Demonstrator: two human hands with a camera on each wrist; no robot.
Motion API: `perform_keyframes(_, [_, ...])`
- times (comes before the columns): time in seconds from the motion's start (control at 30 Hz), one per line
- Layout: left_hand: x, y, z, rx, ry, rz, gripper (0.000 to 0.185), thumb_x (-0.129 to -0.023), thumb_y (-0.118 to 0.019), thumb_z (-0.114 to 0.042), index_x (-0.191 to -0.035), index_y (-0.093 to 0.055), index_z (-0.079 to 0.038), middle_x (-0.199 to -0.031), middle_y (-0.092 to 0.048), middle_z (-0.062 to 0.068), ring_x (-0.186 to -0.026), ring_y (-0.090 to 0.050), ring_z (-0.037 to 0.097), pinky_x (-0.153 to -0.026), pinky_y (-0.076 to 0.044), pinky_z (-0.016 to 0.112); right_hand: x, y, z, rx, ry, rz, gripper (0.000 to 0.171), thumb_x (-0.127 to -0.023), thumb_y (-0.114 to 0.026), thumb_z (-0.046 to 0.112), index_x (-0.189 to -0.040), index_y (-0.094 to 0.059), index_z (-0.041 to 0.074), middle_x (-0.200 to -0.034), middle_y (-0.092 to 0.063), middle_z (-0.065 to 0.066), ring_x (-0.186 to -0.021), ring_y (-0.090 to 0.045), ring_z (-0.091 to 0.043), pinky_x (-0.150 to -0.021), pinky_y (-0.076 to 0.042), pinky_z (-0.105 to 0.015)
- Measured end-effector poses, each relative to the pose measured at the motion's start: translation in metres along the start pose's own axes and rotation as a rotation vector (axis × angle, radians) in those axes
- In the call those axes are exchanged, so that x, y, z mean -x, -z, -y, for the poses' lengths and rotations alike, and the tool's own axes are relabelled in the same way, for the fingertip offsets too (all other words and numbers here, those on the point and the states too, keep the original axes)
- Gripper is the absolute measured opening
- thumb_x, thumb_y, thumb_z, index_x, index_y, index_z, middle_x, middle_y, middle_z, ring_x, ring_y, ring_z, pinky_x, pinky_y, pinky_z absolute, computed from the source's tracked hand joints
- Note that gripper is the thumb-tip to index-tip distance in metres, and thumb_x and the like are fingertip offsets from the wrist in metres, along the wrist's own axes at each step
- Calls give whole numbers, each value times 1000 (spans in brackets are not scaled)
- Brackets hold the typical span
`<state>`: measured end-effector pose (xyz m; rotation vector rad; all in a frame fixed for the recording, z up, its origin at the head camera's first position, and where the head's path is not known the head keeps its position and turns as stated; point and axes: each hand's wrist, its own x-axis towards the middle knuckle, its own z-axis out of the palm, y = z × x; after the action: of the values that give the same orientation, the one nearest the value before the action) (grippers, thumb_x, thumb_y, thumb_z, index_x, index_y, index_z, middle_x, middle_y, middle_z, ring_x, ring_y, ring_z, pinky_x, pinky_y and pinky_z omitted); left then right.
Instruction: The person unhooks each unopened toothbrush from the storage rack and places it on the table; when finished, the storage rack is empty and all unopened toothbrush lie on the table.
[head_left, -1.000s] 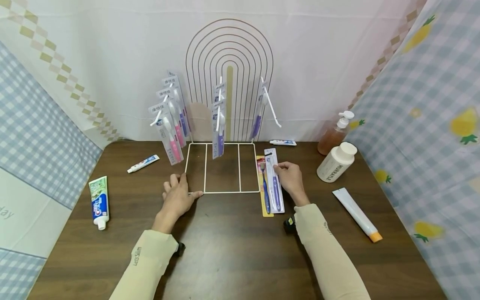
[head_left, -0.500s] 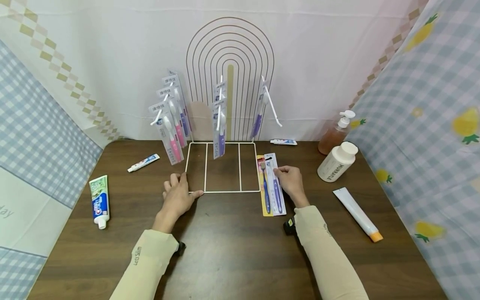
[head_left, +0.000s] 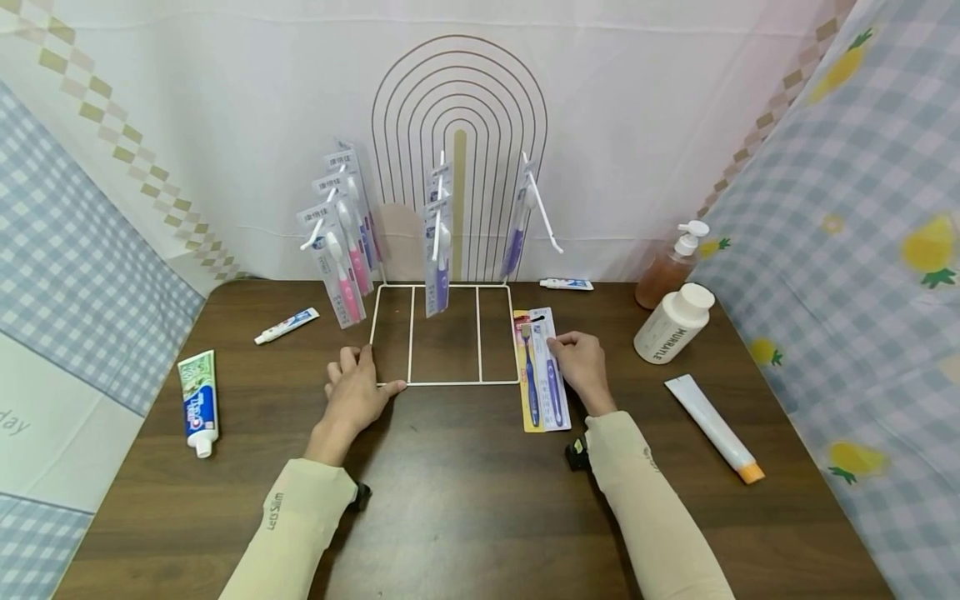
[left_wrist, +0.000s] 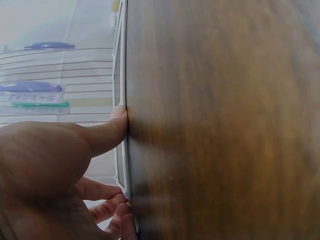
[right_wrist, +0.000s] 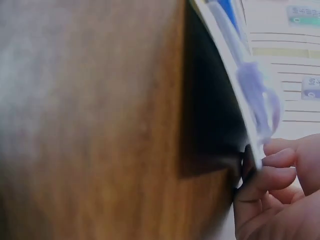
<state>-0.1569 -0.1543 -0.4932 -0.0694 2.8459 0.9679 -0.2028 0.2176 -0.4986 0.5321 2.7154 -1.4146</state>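
My left hand (head_left: 356, 392) rests on the near left corner of a white wire display rack (head_left: 461, 384). Its thumb lies along the front bar and a finger touches the left bar. My right hand (head_left: 581, 363) pinches the right edge of a packaged purple toothbrush (head_left: 554, 392) between thumb and fingers. In the right wrist view that package (right_wrist: 240, 95) stands edge-on, with a dark shadow below it. Beside it, on the left and touching or overlapping, lies a yellow-carded blue toothbrush (head_left: 532, 396), next to the rack's right bar.
Packaged toothbrushes (head_left: 333, 262) hang from the rack's left hook, others (head_left: 438, 275) from the middle one, and one (head_left: 516, 229) from the right. Toothpaste tubes (head_left: 198, 404) (head_left: 287, 326) lie left. A small tube (head_left: 566, 284), pump bottle (head_left: 666, 271), white bottle (head_left: 672, 325) and white tube (head_left: 715, 429) are right.
My right hand has drawn the packaged purple toothbrush slightly toward me, so its top now sits about level with the yellow card's. My left hand stays on the rack corner.
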Motion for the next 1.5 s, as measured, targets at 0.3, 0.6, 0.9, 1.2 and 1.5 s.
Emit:
perform_keyframes(0.3, [-1, 1, -1, 8, 5, 7, 100, -107, -82, -34, -174, -26, 14, -165, -31, 38, -140, -31, 61, -111, -37, 76, 9, -1, 4, 13, 21, -55, 30, -113, -70, 28, -121, -82, 2, -110, -82, -17, -84, -70, -18, -72, -51, -25])
perform_keyframes(0.6, [0, 1, -1, 21, 2, 5, 99, -107, -82, -33, -174, -26, 14, -166, -29, 38, -142, -30, 62, -112, -36, 76, 6, -2, 2, 6, 38, -59, 26, -112, -70, 23, -122, -80, 2, -96, -81, -11, -72, -66, -11, -67, -51, -24])
perform_keyframes(0.9, [1, 0, 0, 25, -1, -10, 99, -106, -82, -33, -174, -27, 14, -165, -31, 38, -141, -31, 62, -112, -36, 78, 7, -2, 1, -10, 43, -55, 25, -112, -71, 21, -122, -80, 0, -93, -80, -12, -68, -66, -10, -64, -51, -24])
perform_keyframes(1.2, [2, 0, 0, 24, 4, -14, 98, -105, -83, -33, -173, -29, 13, -164, -31, 38, -140, -32, 61, -112, -36, 78, 8, -3, -1, -11, 49, -55, 23, -111, -73, 20, -119, -80, -1, -83, -77, -6, -63, -63, -8, -59, -51, -23])
perform_keyframes(1.5, [2, -1, -1, 29, 6, -12, 98, -106, -83, -33, -173, -29, 13, -164, -32, 37, -140, -32, 61, -112, -37, 78, -6, 6, 31, 8, 109, -47, 39, -113, -70, 29, -138, -73, -1, -107, -81, -17, -68, -67, -13, -64, -51, -23])
